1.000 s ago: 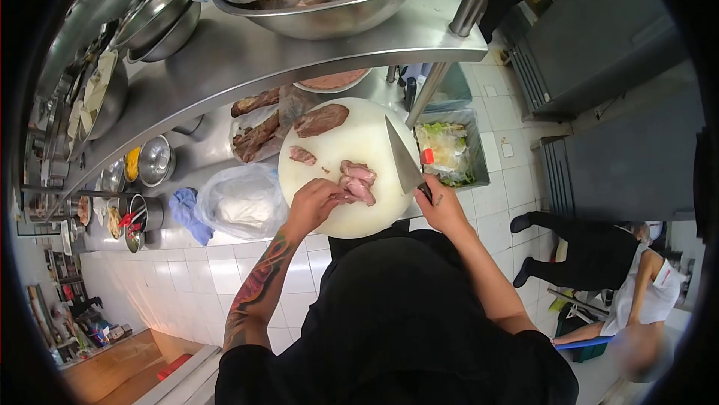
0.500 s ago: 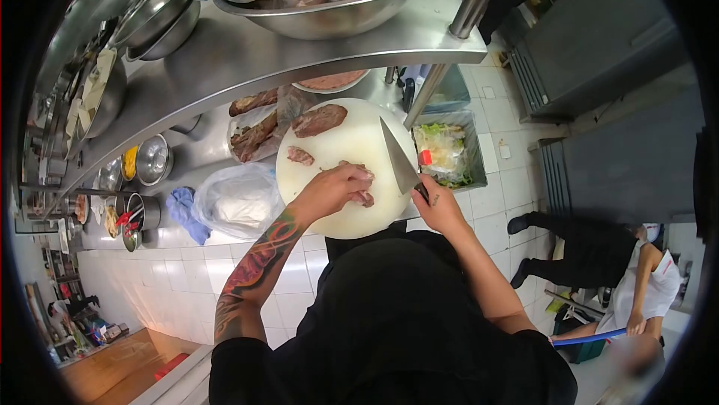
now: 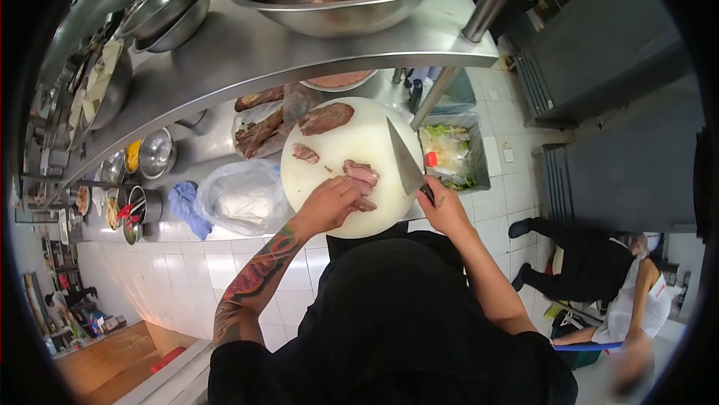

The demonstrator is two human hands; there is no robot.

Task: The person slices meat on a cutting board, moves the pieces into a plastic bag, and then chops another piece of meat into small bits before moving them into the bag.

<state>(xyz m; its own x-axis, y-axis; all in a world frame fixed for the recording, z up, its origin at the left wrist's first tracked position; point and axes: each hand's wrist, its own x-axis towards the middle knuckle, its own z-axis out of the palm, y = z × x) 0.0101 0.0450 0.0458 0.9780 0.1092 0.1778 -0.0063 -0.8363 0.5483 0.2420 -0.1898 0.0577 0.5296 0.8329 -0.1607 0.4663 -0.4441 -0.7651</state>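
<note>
A round white cutting board (image 3: 303, 184) carries the meat. My right hand (image 3: 445, 209) is wrapped round the dark handle of a chef's knife (image 3: 405, 156), its blade slanting up and left over the board's right side, apart from the meat. My left hand (image 3: 328, 203) has its fingers curled together on sliced meat (image 3: 362, 173) near the board's middle, pinkish on the cut faces. Part of the slices is hidden under the fingers. A larger browned piece of meat (image 3: 326, 118) lies at the back of the board, and a small piece (image 3: 305, 153) sits at the left.
A steel shelf (image 3: 277, 71) overhangs the counter, bearing a large bowl (image 3: 337, 19). Left of the board are a plastic bag with white contents (image 3: 243, 195), bagged meat (image 3: 260, 134) and a blue cloth (image 3: 185, 209). A scrap bin (image 3: 481, 169) stands right. A co-worker (image 3: 592, 255) is farther right.
My left hand has drawn back slightly left and down, uncovering more of the pink sliced meat. My right hand keeps hold of the knife in nearly the same place. The view has shifted slightly.
</note>
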